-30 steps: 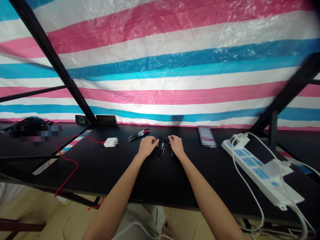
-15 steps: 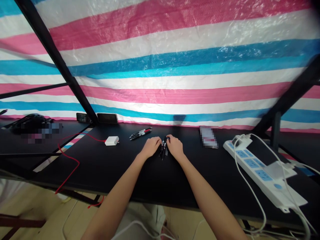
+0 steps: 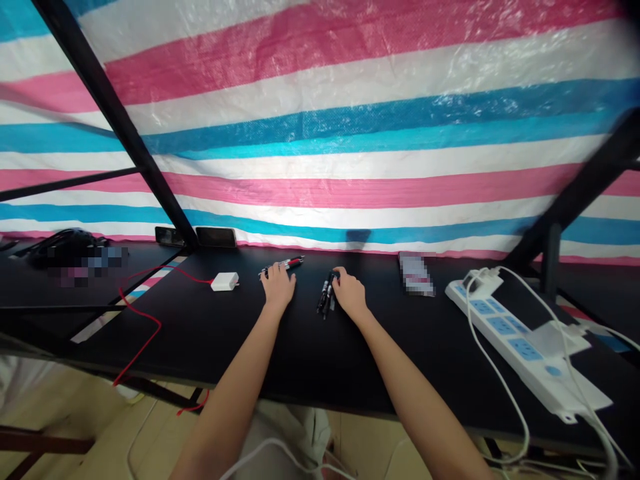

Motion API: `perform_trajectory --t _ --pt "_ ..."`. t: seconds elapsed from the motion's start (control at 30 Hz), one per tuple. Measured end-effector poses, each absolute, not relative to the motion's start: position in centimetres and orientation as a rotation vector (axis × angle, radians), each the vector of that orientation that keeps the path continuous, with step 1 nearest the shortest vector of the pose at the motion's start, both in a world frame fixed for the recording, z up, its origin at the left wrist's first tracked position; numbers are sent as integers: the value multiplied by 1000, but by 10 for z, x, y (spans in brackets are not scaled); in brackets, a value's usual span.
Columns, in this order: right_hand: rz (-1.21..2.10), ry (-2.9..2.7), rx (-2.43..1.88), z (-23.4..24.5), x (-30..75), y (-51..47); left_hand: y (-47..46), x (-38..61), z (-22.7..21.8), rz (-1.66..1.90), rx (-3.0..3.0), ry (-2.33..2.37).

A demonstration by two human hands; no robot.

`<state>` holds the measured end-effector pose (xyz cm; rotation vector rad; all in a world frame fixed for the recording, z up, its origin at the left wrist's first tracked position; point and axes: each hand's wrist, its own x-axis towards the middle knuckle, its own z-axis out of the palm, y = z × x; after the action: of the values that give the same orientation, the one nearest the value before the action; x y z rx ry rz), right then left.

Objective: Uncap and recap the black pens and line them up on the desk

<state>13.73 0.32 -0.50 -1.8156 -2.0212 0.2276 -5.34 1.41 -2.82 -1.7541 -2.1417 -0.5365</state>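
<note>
Where the right hand (image 3: 350,293) rests on the black table (image 3: 310,360), its curled fingers touch the side of a small bunch of black pens (image 3: 325,295). The bunch lies just at the hand's nine o'clock, its length running towards twelve. Whether the fingers pinch the bunch or only lean on it cannot be told. The left hand (image 3: 277,287) lies palm down, apart from that bunch on its nine o'clock side. Its fingertips are over the near end of a second lot, the red-and-black pens (image 3: 286,264), which stretch away from the hand towards one o'clock (the fingers hide the contact, so I cannot tell whether they clasp the pens or merely lie on them). Both bare forearms run back to six o'clock.

At the left hand's nine o'clock, near but apart, sits a white adapter (image 3: 223,281), and a red wire (image 3: 143,320) loops from it over the table's edge towards eight o'clock. At eleven o'clock, against the back edge, lie two dark flat devices (image 3: 216,237). At the right hand's two o'clock is a blurred-out packet (image 3: 416,273). Beyond it, at three to four o'clock, is a white power strip (image 3: 525,343) with blue sockets and white cables (image 3: 493,373) plugged in. A striped tarp (image 3: 350,133) in pink, white and blue hangs behind at twelve o'clock.
</note>
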Motion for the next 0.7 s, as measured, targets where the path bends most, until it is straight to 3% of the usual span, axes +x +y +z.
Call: perform_trajectory --t 0.5,0.7 --pt "298 -1926 -1819 -1 137 1 10 -47 -17 -484 -1786 -2081" --pt "668 -1669 -1543 -7 136 12 1 -33 -3 -703 -1949 -1944"
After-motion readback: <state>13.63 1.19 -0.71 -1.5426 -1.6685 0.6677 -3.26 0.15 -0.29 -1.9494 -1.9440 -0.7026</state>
